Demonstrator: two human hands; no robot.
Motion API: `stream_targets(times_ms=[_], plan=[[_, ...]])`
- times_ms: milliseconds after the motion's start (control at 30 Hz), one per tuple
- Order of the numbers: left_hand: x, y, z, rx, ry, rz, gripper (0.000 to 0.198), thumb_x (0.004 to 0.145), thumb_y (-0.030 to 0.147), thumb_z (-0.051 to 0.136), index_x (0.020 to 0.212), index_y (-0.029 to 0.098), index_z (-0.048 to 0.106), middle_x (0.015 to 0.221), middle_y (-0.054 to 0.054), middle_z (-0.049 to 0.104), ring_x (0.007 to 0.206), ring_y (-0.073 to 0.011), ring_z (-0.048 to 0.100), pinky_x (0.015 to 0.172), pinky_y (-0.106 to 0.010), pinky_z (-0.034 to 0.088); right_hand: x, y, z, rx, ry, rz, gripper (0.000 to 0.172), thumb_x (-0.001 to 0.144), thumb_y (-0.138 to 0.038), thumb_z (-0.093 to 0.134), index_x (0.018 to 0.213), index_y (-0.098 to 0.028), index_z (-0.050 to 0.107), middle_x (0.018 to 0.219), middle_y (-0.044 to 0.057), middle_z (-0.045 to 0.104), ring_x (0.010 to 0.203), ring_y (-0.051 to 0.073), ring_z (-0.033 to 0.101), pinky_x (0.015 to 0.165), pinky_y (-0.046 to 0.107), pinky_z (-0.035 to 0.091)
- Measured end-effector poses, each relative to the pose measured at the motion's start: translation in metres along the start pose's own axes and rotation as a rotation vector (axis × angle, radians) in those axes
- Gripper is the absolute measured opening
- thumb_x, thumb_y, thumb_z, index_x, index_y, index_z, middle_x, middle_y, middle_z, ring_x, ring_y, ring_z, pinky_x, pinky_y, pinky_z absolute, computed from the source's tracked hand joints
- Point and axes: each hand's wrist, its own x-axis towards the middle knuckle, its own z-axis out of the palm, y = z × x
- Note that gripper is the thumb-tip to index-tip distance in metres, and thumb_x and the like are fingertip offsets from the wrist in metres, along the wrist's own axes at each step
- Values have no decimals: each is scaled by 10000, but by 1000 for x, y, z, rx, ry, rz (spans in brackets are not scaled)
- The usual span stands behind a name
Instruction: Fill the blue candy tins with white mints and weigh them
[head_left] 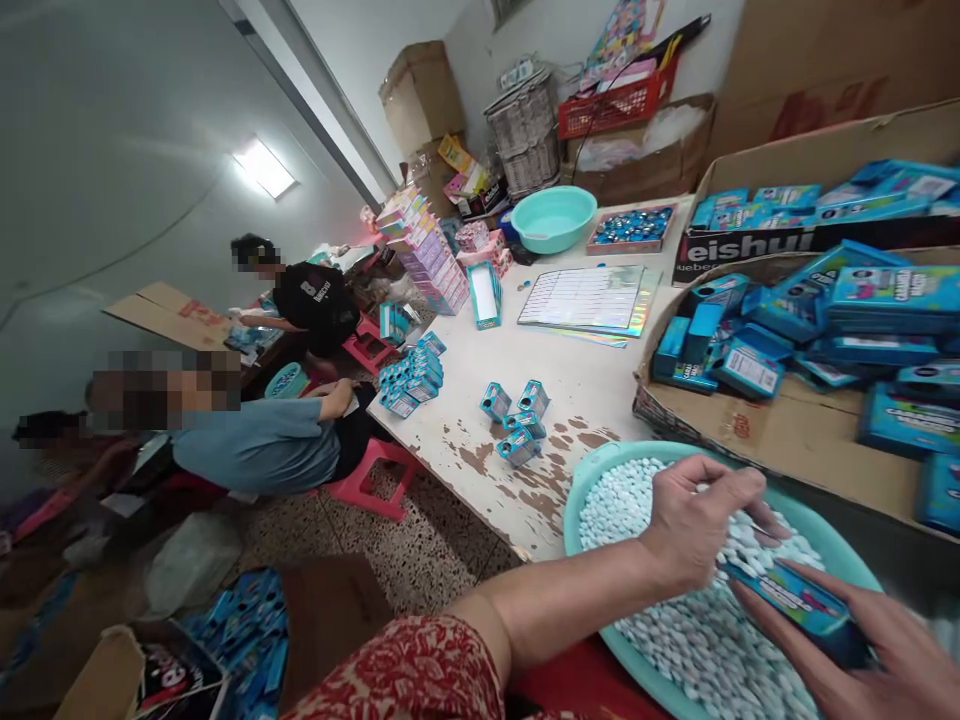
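A turquoise basin [592, 465] full of small white candies [697, 640] lies under both hands. My right hand [877, 650] grips a small blue candy box [802, 600], tilted over the basin. Just beside the box's near end is my left hand [690, 520], its fingers curled together around some white candies. Part of the box is hidden by my right fingers. Several small blue boxes [517, 440] stand on the table [450, 430] left of the basin.
Large cartons [739, 425] of blue boxes stand at the right. Farther back are a second turquoise basin [555, 220], a tray [630, 230], shiny sheets [585, 300] and stacked pink packs [424, 250]. Several people sit at the left, one in a blue shirt [259, 445]. A carton [337, 610] stands lower left.
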Motion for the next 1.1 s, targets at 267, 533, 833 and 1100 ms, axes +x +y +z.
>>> stream_targets(times_ms=[267,533,833,1100], plan=[[-3,4,-3,139,-68,102,359,689,468,710,627,177,509,513,46,510,402,-75,478,476,-228,415,2,-5,-4,-24,-17,-57,405,810,-597,549,960,-228,623,855,74,667,804,256,648,682,384,506],[2,4,0,187,-91,134,315,715,409,706,752,171,502,643,34,564,520,-95,574,495,-202,442,3,-10,-7,37,-24,56,274,803,-407,651,992,-213,611,926,66,660,894,245,627,773,375,496],[-2,0,2,274,-119,174,387,729,476,686,597,159,509,583,19,536,497,-86,543,535,-219,444,0,-14,-9,97,-33,116,269,773,-347,690,998,-218,617,931,58,658,902,239,631,768,364,503],[-9,-2,7,275,-138,231,321,756,481,662,733,164,613,559,23,542,504,-108,558,522,-233,448,-4,-19,-12,126,18,140,257,769,-318,704,988,-217,613,941,60,656,922,240,625,799,372,494]])
